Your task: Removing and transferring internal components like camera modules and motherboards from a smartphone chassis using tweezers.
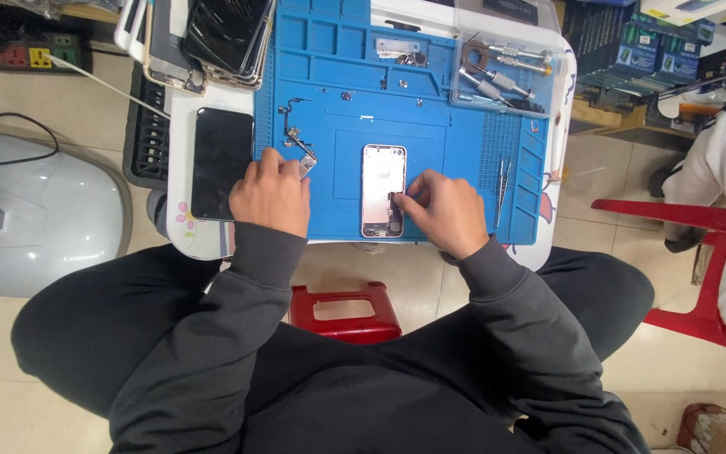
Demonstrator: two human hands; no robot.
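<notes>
Head view looks straight down over dark sleeves and knees, with a red stool (344,311) on the floor just under the worktop (180,126) edge. The right hand (440,210) is curled, fingertips pinched on a small dark part at the lower right edge of the opened phone (383,191); whether it grips the part or only presses it I cannot tell. The phone lies face down with its insides showing, just left of that hand, square on the blue mat (481,193), which seems meant to keep it from sliding. The left hand (271,193) rests loosely closed on the mat, knuckles up, well left of the phone; its fingertips touch a small metal piece (307,162) at the end of a thin flex cable (291,126) that runs away beyond it. It looks like a steadying rest more than a grasp. Left of that hand lies a black screen (221,161), set off the mat. Right of the right hand lie tweezers (502,189), within easy reach. Farther off, beyond both hands, the mat's moulded trays hold loose bits, a clear box (506,67) holds screwdrivers, and more phones (212,38) are stacked at the far left corner.
</notes>
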